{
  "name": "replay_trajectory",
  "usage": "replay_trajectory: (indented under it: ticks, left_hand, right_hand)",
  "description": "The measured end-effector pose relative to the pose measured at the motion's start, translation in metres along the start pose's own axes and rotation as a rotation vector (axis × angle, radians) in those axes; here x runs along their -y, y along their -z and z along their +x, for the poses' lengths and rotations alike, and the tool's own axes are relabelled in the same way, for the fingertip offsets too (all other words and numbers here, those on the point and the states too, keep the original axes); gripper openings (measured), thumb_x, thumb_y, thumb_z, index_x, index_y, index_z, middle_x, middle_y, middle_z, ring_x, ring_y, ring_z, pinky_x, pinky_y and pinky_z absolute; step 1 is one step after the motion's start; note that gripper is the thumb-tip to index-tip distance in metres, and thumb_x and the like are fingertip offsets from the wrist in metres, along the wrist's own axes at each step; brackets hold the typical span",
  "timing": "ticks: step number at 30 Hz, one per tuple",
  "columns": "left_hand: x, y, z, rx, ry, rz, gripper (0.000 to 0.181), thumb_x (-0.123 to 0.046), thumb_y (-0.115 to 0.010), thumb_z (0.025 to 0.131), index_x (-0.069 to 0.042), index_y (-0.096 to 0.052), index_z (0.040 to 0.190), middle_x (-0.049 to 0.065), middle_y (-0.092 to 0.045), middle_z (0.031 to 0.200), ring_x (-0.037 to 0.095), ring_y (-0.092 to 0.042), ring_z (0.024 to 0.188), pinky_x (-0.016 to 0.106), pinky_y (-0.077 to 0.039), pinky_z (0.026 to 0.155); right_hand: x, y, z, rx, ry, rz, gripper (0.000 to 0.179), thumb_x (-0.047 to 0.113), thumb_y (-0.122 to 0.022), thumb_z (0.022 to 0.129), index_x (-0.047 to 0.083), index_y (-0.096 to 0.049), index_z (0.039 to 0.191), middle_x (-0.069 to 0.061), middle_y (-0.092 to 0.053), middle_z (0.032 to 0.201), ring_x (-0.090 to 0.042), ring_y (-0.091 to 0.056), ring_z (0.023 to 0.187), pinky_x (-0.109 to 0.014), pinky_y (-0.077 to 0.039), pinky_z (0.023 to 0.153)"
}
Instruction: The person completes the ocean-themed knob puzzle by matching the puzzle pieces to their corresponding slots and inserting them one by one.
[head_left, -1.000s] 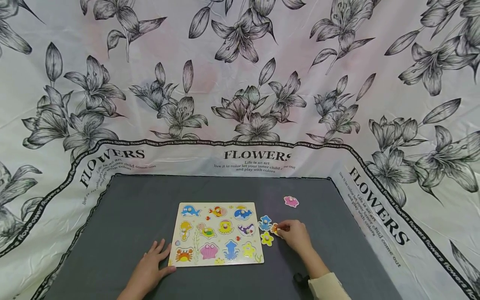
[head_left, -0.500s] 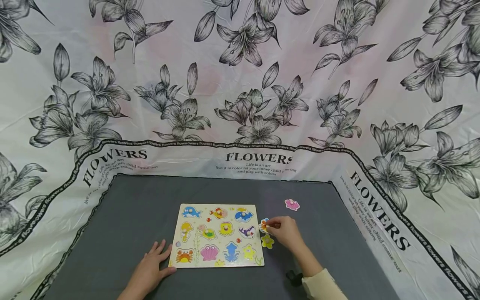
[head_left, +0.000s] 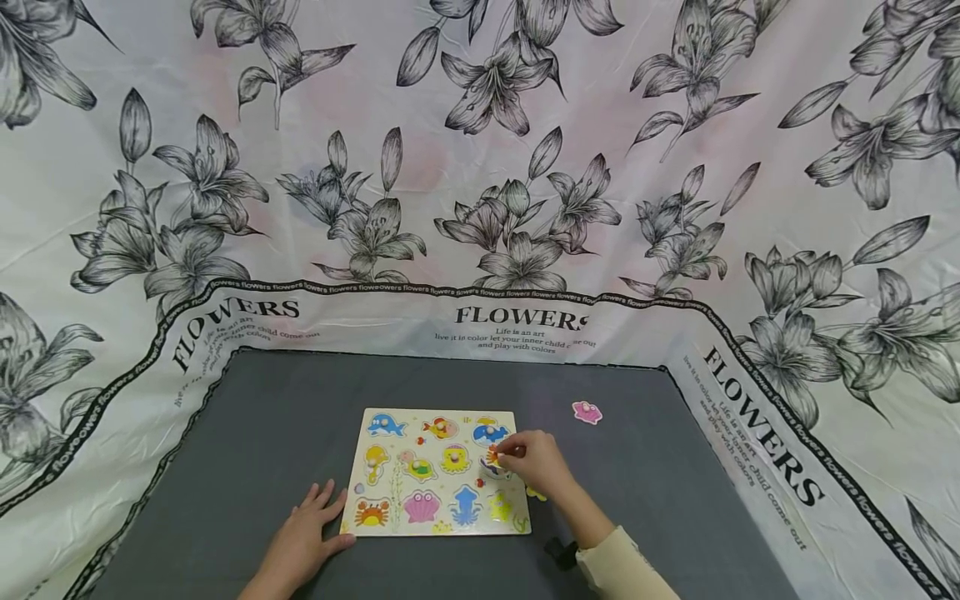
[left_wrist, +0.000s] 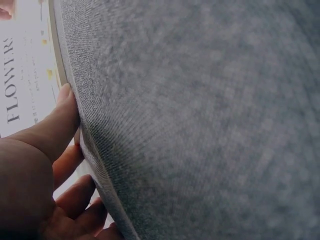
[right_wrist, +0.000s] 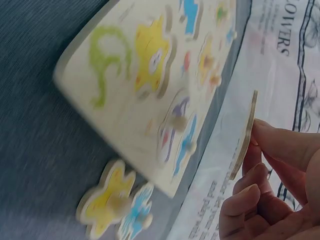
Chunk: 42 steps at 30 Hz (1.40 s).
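Note:
My right hand [head_left: 542,462] pinches an orange crab puzzle piece [head_left: 492,455] above the right side of the wooden peg puzzle board [head_left: 415,423]. In the right wrist view the held piece shows edge-on, lifted off the board. My left hand [head_left: 296,537] rests at the board's lower left corner, fingers spread and thumb along the near edge. Knobbed sea-animal pieces sit in the upper two rows. The bottom row shows crab [head_left: 372,512], pink shell, blue squid and yellow star shapes without knobs. A yellow star piece [right_wrist: 106,200] and blue squid piece [right_wrist: 137,212] lie beside the board.
A pink piece [head_left: 587,412] lies on the grey cloth, right of the board's far corner. A black object [head_left: 561,552] sits by my right wrist. Flower-printed fabric [head_left: 517,208] rises behind the grey surface [head_left: 285,417].
My right hand has carried the crab piece left, from beside the loose pieces to over the board's right side. My left hand stays at the board's corner.

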<state>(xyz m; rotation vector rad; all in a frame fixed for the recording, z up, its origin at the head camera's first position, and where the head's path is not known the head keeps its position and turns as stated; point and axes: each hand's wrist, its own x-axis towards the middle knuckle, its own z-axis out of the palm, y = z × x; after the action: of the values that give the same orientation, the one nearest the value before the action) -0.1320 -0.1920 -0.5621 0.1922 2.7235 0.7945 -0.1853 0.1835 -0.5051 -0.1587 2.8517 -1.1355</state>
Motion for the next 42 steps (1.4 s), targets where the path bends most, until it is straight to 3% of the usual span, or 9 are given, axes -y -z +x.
replay_trajectory:
  ticks: [17,42]
  left_hand:
    - [-0.001,-0.001,-0.002,-0.027,-0.008,0.006,0.082,-0.043,-0.083,0.077,-0.004,-0.056,0.144,0.028,-0.037,0.156,0.052,-0.025,0.147,0.073,-0.031,0.111]
    - [0.002,-0.002,-0.002,-0.039,-0.014,0.026,0.082,-0.045,-0.081,0.079,-0.005,-0.055,0.145,0.026,-0.039,0.157,0.050,-0.027,0.148,0.071,-0.030,0.113]
  right_hand:
    - [0.036,-0.025,0.000,0.048,0.117,0.031,0.008,0.012,-0.079,0.088,0.011,-0.081,0.095,0.004,-0.072,0.085,-0.010,-0.055,0.069,-0.021,-0.049,0.057]
    - [0.092,-0.094,0.004,0.168,0.192,0.015,0.005,0.017,-0.079,0.088,0.017,-0.081,0.093,0.012,-0.068,0.081,-0.003,-0.051,0.066,-0.017,-0.048,0.058]
